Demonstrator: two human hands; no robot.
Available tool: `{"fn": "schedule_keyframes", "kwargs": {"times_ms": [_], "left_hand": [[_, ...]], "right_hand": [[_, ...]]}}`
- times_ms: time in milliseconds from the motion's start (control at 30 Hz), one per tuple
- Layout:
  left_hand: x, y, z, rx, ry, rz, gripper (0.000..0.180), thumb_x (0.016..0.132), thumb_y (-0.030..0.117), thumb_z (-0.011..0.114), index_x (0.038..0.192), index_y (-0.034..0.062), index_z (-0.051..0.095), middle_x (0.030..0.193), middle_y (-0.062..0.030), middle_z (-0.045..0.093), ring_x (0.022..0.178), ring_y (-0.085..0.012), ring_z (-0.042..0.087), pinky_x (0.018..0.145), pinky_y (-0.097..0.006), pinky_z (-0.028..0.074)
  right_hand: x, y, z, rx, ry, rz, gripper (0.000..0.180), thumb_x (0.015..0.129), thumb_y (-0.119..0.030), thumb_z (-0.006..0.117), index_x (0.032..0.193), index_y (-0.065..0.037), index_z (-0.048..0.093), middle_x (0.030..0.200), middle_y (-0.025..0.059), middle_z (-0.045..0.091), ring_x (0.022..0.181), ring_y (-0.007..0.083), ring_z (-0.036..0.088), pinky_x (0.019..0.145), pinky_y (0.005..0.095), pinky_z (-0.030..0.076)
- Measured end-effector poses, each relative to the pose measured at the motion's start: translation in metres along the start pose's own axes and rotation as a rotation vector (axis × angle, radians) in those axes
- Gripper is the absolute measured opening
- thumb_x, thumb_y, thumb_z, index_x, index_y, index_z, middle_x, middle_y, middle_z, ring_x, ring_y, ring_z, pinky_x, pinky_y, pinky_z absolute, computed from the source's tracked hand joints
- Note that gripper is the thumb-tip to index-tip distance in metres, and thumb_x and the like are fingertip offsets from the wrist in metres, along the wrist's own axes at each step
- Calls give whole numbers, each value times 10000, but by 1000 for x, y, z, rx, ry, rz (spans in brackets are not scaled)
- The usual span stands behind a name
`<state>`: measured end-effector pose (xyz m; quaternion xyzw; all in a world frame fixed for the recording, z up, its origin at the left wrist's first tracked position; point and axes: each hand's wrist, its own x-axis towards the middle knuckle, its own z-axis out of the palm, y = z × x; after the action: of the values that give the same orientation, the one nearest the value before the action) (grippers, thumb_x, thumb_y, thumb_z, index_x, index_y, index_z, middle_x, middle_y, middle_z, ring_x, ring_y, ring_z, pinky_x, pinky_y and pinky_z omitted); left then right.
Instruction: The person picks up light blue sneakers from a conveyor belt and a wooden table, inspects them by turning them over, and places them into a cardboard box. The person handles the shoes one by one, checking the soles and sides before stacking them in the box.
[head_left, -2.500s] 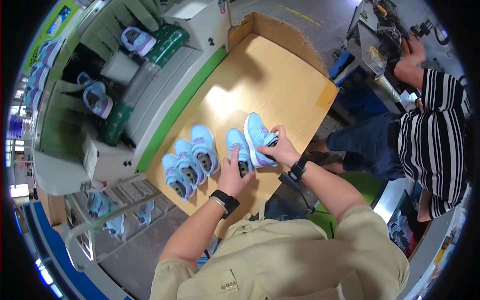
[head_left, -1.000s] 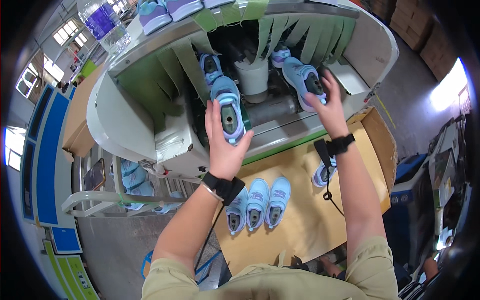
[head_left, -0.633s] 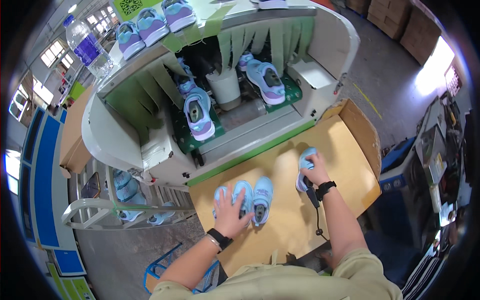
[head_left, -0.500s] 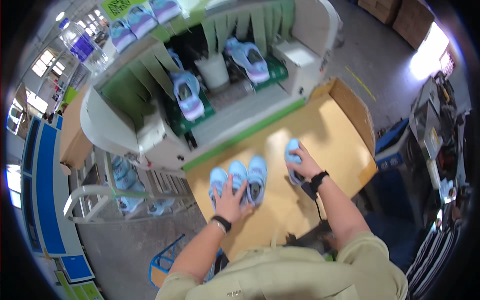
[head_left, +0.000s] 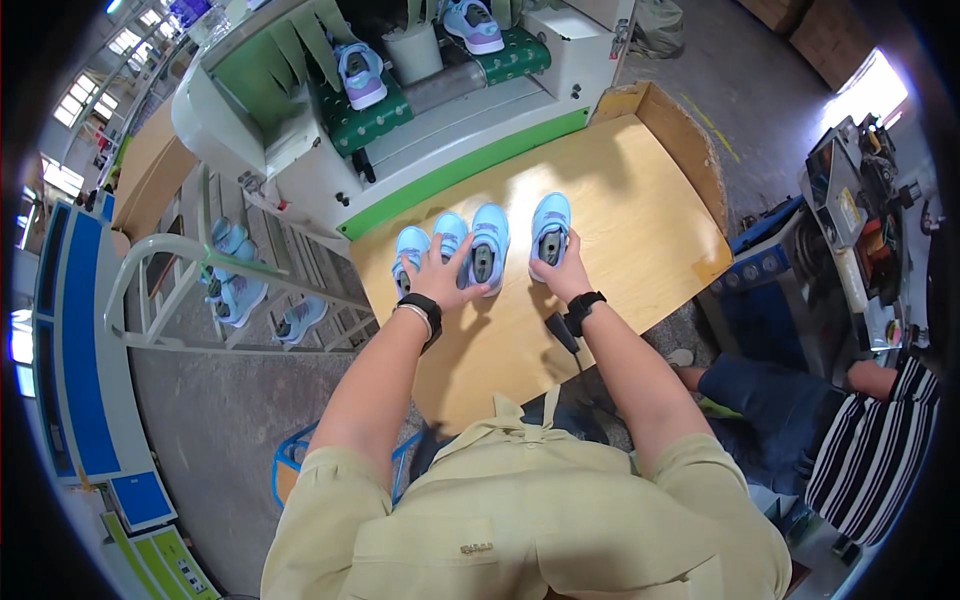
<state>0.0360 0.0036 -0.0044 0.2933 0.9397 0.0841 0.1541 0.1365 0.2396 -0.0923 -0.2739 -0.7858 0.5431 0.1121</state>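
Three light blue shoes stand side by side on the wooden tabletop (head_left: 640,220), toes pointing away from me: a left one (head_left: 411,246), a middle one (head_left: 451,230) and a right one (head_left: 489,235). My left hand (head_left: 440,280) lies over their heel ends with its fingers spread, touching them and partly hiding the left and middle ones. A little to the right stands a fourth light blue shoe (head_left: 551,215), toe also away from me. My right hand (head_left: 564,268) grips it round the heel, thumb on the left side and fingers on the right.
Beyond the table is a machine with a green dotted conveyor belt (head_left: 515,58) carrying shoes (head_left: 361,75). A slatted metal rack (head_left: 290,250) with more shoes stands left. Cardboard (head_left: 690,130) edges the table's far right. Someone in a striped shirt (head_left: 870,455) is at right.
My right hand has shifted from the fourth shoe's front to its heel, and that shoe is now nearer the other three. My left hand stays over the row. The whole view has tilted.
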Motion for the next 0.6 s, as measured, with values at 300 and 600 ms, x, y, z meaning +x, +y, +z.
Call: {"fn": "schedule_keyframes", "kwargs": {"times_ms": [300,600], "left_hand": [[-70,63,56,-926,193,207,1029,870,459,747,1596,77,125,1609,-272,137,1501,-425,174,1213,-480,204],[-152,-10,-13,-1701,292,-231,1042,761,-7,680,1606,111,83,1489,-142,383,1344,-274,424,1100,-401,386]], "right_hand": [[-90,-45,-31,419,-304,64,862,819,-102,714,1516,-65,208,1271,192,549,1129,255,585,945,408,514],[-47,-91,18,-64,-379,-397,852,805,-204,774,1527,-92,335,1550,252,329,1438,381,352,1160,449,338]]}}
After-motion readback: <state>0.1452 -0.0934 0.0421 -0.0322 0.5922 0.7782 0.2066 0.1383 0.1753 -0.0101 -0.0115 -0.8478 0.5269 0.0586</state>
